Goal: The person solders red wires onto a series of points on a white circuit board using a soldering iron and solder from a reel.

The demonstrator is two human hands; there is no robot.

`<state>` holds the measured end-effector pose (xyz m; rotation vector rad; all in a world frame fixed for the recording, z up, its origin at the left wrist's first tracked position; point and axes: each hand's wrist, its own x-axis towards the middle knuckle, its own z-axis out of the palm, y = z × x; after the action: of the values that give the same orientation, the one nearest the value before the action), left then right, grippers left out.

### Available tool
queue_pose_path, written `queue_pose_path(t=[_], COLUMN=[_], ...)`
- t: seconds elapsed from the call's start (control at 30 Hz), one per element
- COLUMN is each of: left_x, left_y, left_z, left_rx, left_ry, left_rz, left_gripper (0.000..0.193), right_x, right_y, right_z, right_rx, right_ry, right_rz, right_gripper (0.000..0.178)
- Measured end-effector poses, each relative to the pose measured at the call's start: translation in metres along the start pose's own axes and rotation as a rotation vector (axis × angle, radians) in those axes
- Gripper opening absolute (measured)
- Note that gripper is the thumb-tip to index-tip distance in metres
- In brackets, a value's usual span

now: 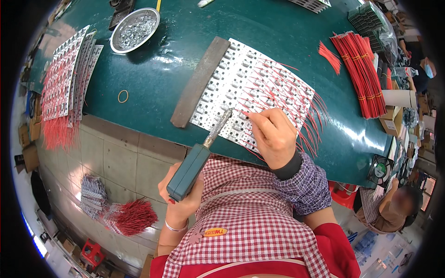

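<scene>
A white circuit board panel (236,69) lies on the table, covered with rows of small components. Many thin red wires stand up from its right part. My left hand (197,187) is wrapped round the handle of a green soldering gun (189,169), whose metal tip touches or almost touches the panel near its middle. My right hand (276,136) is closed in a pinch just right of that tip, with a red wire (243,112) between thumb and forefinger. The wire's end lies close to the tip; whether they touch I cannot tell. A dark flat bar (199,83) runs along the panel's left edge.
A metal bowl (155,28) with silvery bits stands at the back left, near a rubber band (123,96). Wired panels (65,78) stack at the left edge. Red wire bundles (359,74) lie at right. A person (384,208) sits beyond the table's right end.
</scene>
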<state>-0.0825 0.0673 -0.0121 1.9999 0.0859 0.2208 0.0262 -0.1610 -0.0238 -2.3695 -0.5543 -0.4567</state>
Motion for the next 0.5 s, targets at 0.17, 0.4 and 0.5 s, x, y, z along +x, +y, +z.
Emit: queue_pose_path(t=[0.17,0.4,0.5], left_x=[0.0008,0.0008,0.0012], left_y=[-0.0001,-0.0005,0.0003], left_z=[0.0025,0.0026,0.0016], left_rx=[-0.026,-0.002,0.027], left_ry=[0.010,0.008,-0.003], left_rz=[-0.010,-0.016,-0.001], left_gripper=[0.018,0.016,0.016], right_x=[0.0003,0.0002,0.0002], right_y=[0.0014,0.0021,0.0020], right_z=[0.0013,0.0018,0.0022], right_rx=[-0.019,-0.027,-0.028], right_ry=[0.009,0.000,0.004], right_rz=[-0.015,-0.017,-0.015], right_gripper=[0.026,0.026,0.026])
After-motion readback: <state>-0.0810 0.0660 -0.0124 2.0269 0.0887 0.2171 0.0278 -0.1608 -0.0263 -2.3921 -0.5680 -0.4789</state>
